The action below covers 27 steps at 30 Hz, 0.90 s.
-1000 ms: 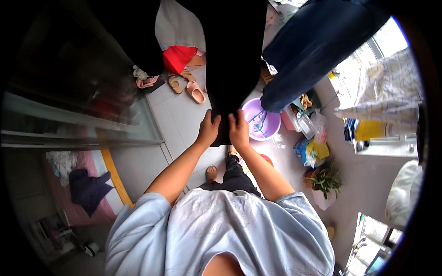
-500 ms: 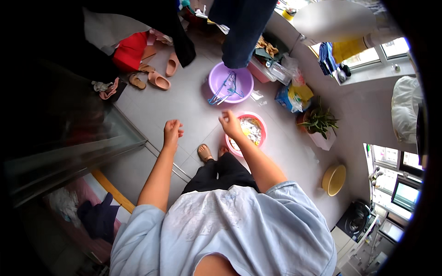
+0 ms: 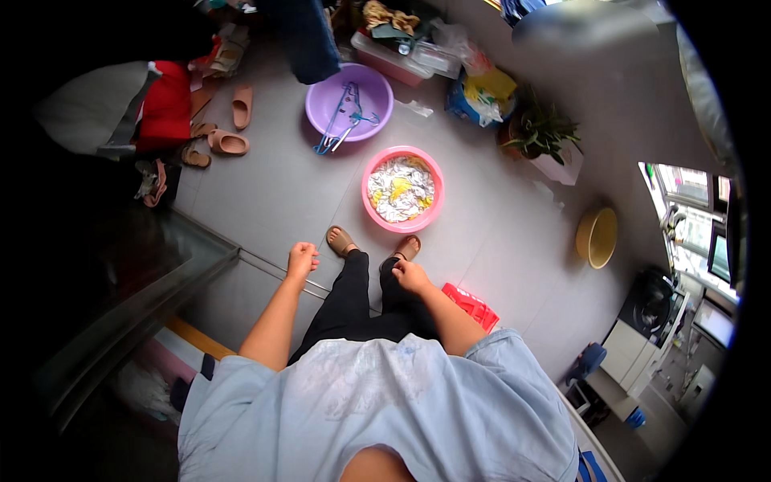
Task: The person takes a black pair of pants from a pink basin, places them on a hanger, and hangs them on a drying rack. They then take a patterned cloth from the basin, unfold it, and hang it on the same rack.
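Note:
I stand over a pink basin [image 3: 369,209] on the grey floor, filled with crumpled white and yellow laundry [image 3: 400,188]. My left hand [image 3: 302,259] hangs over the floor left of my feet, fingers curled into a loose fist, holding nothing. My right hand [image 3: 411,275] hovers near my right sandal, just below the pink basin, fingers loosely curled and empty. Behind the pink basin sits a purple basin [image 3: 376,87] with blue clothes hangers [image 3: 344,119] in it.
Pink slippers [image 3: 229,143] lie at the left near a red and white bundle [image 3: 157,108]. A potted plant [image 3: 540,132], a yellow bag [image 3: 482,92], a yellow bowl [image 3: 596,237] and a red stool [image 3: 472,306] stand to the right. Dark jeans [image 3: 305,36] hang above. A glass door track [image 3: 201,265] runs at left.
A second ago both hands gripped a dark hanging garment; they have let go and dropped to my sides. The view has swung down toward the two basins.

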Each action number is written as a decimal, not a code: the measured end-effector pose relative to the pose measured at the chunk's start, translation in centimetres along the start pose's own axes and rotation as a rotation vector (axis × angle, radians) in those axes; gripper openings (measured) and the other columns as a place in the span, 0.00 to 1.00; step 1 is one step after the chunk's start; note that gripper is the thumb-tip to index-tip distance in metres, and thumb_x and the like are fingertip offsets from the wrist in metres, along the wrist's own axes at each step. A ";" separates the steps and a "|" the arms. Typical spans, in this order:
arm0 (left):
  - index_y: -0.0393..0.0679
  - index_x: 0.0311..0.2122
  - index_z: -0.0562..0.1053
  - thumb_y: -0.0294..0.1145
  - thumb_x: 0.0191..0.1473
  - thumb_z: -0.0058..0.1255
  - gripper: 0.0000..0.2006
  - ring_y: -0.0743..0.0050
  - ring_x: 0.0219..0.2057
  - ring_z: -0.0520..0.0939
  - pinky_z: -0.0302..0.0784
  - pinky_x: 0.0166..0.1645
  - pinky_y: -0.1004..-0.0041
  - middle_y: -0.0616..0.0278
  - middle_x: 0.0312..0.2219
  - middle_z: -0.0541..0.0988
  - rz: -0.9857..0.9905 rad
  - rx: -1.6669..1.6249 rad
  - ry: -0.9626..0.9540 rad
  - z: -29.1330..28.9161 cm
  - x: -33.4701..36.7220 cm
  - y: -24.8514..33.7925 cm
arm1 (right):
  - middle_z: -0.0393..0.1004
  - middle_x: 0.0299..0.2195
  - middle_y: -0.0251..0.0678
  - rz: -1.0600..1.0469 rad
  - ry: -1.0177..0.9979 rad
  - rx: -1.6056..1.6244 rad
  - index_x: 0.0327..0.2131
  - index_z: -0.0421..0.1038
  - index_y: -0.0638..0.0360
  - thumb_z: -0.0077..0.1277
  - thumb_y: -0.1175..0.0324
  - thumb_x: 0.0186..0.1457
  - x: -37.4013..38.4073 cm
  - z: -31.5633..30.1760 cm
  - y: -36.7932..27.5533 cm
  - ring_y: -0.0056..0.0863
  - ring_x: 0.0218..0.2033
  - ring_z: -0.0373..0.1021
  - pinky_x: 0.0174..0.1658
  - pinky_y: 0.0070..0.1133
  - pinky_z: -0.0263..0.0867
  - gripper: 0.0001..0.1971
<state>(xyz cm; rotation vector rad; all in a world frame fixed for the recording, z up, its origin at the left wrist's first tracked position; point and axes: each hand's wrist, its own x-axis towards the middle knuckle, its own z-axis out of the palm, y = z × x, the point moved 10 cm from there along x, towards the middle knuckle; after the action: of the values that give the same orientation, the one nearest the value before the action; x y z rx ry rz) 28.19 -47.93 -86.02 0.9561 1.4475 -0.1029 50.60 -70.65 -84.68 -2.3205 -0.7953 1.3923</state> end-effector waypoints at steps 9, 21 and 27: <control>0.44 0.36 0.69 0.39 0.58 0.46 0.09 0.81 0.22 0.74 0.71 0.25 0.80 0.65 0.28 0.75 0.004 0.236 -0.203 16.2 -0.8 -2.1 | 0.76 0.32 0.46 0.179 0.112 0.156 0.36 0.74 0.60 0.49 0.62 0.54 -1.2 -3.2 13.3 0.41 0.36 0.73 0.42 0.31 0.67 0.12; 0.39 0.34 0.70 0.34 0.57 0.46 0.09 0.78 0.20 0.76 0.71 0.24 0.78 0.64 0.24 0.76 0.159 0.548 -0.323 28.7 15.6 -4.5 | 0.75 0.33 0.48 0.162 0.293 0.243 0.34 0.73 0.60 0.49 0.66 0.51 15.5 0.1 22.6 0.45 0.37 0.72 0.42 0.33 0.67 0.10; 0.41 0.37 0.70 0.34 0.59 0.43 0.09 0.80 0.21 0.76 0.70 0.24 0.80 0.64 0.27 0.76 -0.018 0.420 -0.267 29.3 28.4 -8.8 | 0.67 0.47 0.47 0.134 0.352 0.346 0.40 0.72 0.55 0.53 0.69 0.48 32.2 5.5 24.0 0.45 0.46 0.67 0.47 0.32 0.64 0.14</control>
<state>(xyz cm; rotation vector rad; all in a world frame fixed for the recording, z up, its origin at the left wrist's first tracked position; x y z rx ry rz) 51.24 -57.72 -119.42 1.2169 1.2074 -0.5456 64.81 -70.23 -122.65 -2.2764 -0.2758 1.0261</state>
